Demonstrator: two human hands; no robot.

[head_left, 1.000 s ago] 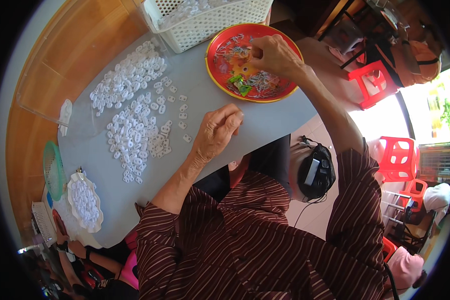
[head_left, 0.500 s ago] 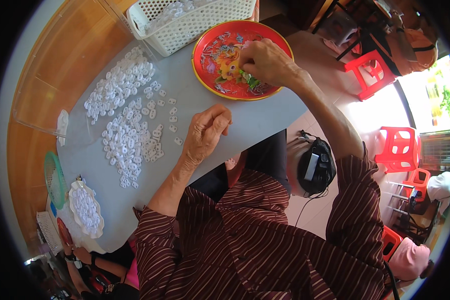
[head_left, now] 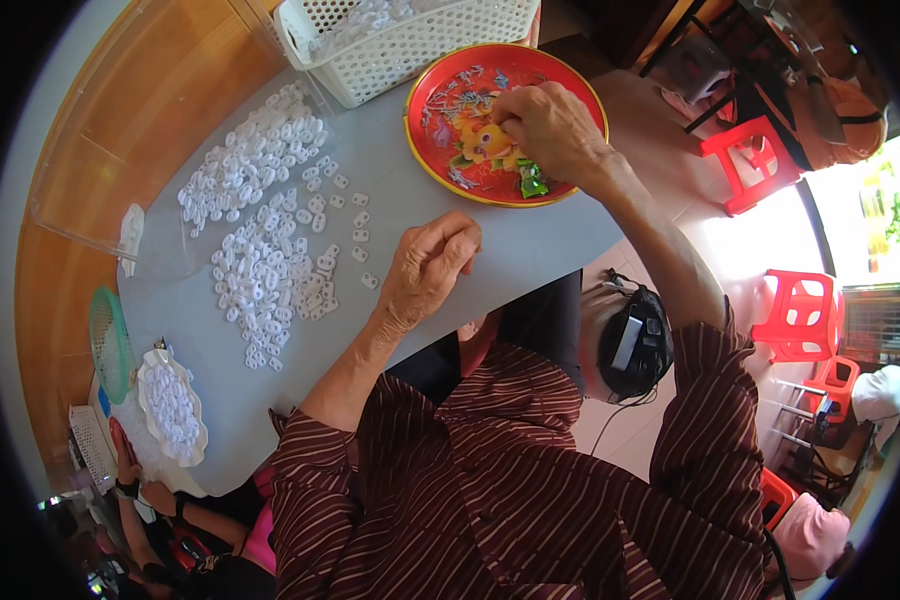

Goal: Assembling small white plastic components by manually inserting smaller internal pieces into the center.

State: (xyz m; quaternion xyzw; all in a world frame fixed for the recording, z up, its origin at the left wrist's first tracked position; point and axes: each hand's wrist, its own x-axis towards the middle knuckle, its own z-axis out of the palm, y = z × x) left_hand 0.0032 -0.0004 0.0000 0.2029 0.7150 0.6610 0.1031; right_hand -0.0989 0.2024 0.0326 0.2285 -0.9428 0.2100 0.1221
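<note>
My right hand [head_left: 552, 135] is over the round red tray [head_left: 417, 150], its fingers bent and pinched together; whatever they hold is hidden. Small grey metal pins [head_left: 467, 85] lie scattered across the tray's flower pattern, with a shiny green wrapper-like piece [head_left: 533, 182] near its lower edge. Close to the table's near side, my left hand [head_left: 432, 262] is curled closed with the thumb against the fingers, and I cannot see what is inside. To its left are heaps of small white two-holed plastic pieces [head_left: 255, 270], a few of them lying apart in a loose row.
A white perforated basket [head_left: 410, 65] of white pieces stands behind the tray. A white scalloped dish [head_left: 200, 440] and a green mesh basket [head_left: 110, 345] sit at the table's left end, by another person's hands [head_left: 155, 492]. Red stools [head_left: 798, 315] stand on the right.
The view has shifted slightly, so the table's contents appear further right. My right hand has moved a little over the tray, uncovering more of the green piece. My left hand stays closed.
</note>
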